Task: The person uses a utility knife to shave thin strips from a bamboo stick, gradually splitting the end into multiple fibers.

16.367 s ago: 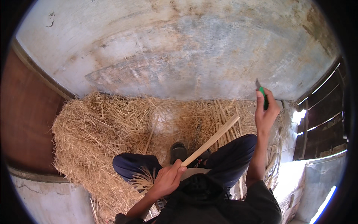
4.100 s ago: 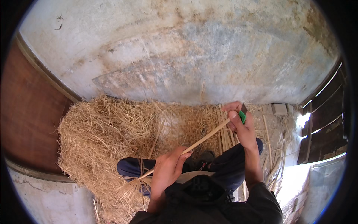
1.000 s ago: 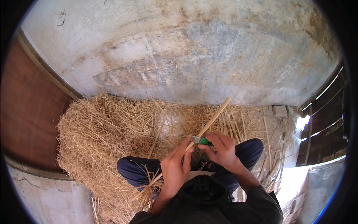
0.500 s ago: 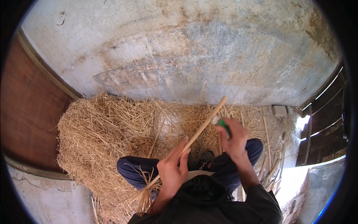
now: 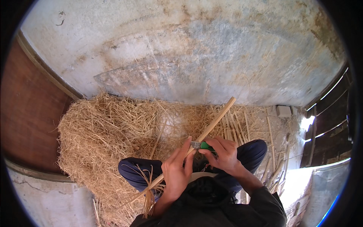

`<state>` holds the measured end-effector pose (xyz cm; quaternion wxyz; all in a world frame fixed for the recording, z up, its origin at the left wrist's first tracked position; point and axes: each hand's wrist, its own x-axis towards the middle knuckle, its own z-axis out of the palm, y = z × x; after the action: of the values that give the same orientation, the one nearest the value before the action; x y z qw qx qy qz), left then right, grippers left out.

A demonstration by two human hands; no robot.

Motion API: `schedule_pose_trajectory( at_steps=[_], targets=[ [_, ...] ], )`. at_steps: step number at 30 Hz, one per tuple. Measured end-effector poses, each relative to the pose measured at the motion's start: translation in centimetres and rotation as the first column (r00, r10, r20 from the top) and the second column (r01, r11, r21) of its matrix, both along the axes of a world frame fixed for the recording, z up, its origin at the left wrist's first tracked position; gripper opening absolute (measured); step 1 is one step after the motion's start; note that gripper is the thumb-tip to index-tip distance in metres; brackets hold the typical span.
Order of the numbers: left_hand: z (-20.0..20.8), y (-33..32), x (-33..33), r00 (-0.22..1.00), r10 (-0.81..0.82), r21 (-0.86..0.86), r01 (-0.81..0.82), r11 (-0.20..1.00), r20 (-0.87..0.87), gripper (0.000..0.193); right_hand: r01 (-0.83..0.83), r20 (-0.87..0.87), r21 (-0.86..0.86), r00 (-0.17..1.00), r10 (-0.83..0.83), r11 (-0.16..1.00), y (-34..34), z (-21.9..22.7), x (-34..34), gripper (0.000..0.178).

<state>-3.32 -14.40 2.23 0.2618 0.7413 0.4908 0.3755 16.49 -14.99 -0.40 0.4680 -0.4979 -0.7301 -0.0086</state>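
1 flat pale-tan wooden strip, slanting near left to far right | likely light, stiff, splintery; grip nearer than blade | left hand closed round strip | right hand curled round green-handled metal-bladed knife, blade at strip

**Black top over navy trousers**

The black top has loose sleeves; the right sleeve ends in a wide hem, leaving the forearm uncovered. The navy trousers cover both knees. Left hand and right hand are bare.
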Motion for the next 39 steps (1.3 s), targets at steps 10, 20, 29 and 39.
schedule_pose_trajectory(
  at_steps=[10,20,29,39],
  targets=[
    [-0.1,0.4,0.2,1.000,0.008,0.031,-0.008,0.999,-0.010,0.045,0.028,0.010,0.030,1.000,-0.028,0.999,0.2,0.3,-0.7,0.032],
    [-0.1,0.4,0.3,0.999,-0.018,0.035,0.017,0.999,0.028,0.038,0.071,0.096,0.034,0.993,-0.074,0.997,0.1,0.9,0.2,0.034],
    [-0.2,0.4,0.3,0.999,-0.037,0.007,0.037,0.999,0.037,0.032,0.085,0.092,0.048,0.992,-0.089,0.995,0.1,1.1,0.8,0.033],
    [-2.4,-1.1,-3.4,0.999,0.002,0.020,-0.003,1.000,0.049,0.032,0.674,-0.193,0.001,0.725,-0.661,0.739,4.6,-0.1,15.6,0.031]
  ],
)
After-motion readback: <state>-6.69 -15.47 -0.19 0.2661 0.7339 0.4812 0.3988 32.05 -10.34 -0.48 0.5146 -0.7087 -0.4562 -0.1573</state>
